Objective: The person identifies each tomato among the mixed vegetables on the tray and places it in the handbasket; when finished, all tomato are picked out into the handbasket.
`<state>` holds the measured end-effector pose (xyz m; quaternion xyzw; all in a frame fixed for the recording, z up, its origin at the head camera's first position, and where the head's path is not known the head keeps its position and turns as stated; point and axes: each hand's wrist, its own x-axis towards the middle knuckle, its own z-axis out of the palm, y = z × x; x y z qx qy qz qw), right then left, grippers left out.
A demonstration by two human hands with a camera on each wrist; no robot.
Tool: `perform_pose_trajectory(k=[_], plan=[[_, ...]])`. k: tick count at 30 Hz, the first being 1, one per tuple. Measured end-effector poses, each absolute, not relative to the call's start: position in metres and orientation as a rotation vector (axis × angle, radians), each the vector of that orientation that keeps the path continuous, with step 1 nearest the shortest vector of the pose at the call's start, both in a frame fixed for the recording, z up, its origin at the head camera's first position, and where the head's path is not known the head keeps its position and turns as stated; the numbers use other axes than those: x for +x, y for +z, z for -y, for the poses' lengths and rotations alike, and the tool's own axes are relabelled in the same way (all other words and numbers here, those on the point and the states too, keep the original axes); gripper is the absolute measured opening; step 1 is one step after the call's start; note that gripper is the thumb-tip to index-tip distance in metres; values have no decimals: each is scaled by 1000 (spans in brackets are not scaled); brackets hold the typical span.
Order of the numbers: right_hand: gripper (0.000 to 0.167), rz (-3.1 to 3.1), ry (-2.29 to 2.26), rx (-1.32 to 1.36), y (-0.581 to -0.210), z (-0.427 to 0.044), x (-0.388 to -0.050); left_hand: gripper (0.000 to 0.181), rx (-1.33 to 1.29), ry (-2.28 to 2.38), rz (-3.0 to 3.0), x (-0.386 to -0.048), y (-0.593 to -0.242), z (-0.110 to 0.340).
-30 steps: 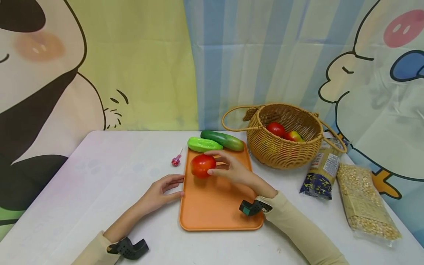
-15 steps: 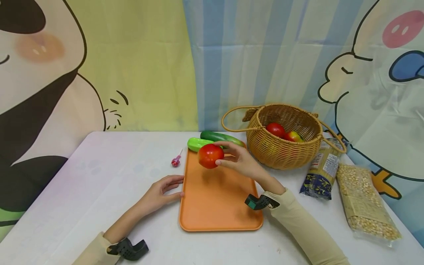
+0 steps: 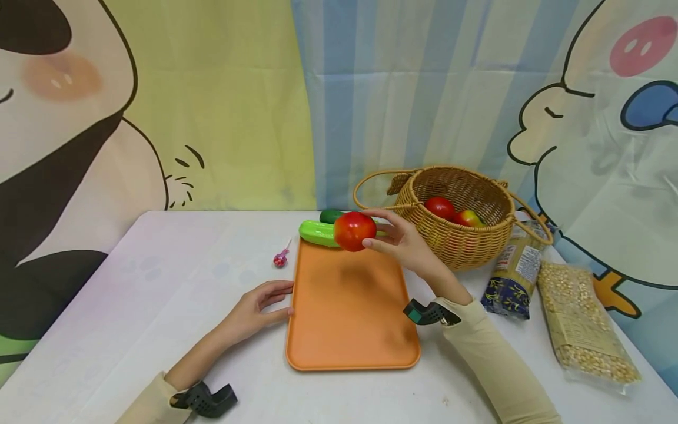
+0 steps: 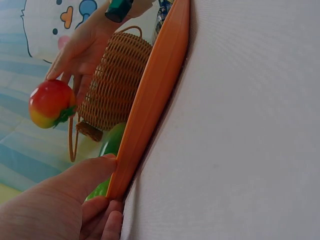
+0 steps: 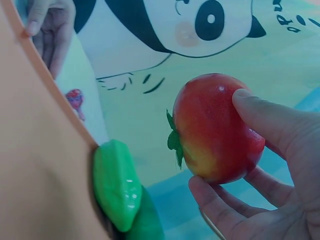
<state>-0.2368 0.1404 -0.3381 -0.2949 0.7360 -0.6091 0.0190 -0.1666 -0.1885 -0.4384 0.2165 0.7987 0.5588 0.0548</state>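
In the head view, my right hand holds a red tomato between thumb and fingers, raised above the far end of an orange tray. A yellow patch and green leaves show on the tomato in the right wrist view. My left hand rests with thumb and fingertips against the tray's left edge. On the tray's far end lie a bright green, lumpy vegetable and a dark green cucumber, both partly hidden by the tomato and right hand.
Behind and right of the tray stands a wicker basket with red and red-yellow produce inside. A pasta packet and a bag of corn kernels lie farther right. A wrapped lollipop lies left of the tray.
My right hand has lifted the tomato up, away from me and to the right, from low over the tray to before the green vegetables. The left hand stays at the tray edge.
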Motion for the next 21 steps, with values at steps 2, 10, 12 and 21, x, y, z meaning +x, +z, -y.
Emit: perform_pose_trajectory(k=[2, 10, 12, 21], plan=[[56, -2296, -1904, -901, -336, -144, -237, 57, 658, 1696, -2427, -166, -438, 188], [56, -2333, -1977, -856, -327, -159, -238, 56, 652, 1693, -2425, -166, -437, 188], [56, -2354, -1994, -852, -324, -163, -239, 56, 648, 1687, -2426, -166, -436, 188], [53, -2338, -2096, -842, -313, -179, -238, 57, 662, 1687, -2434, -166, -436, 188]])
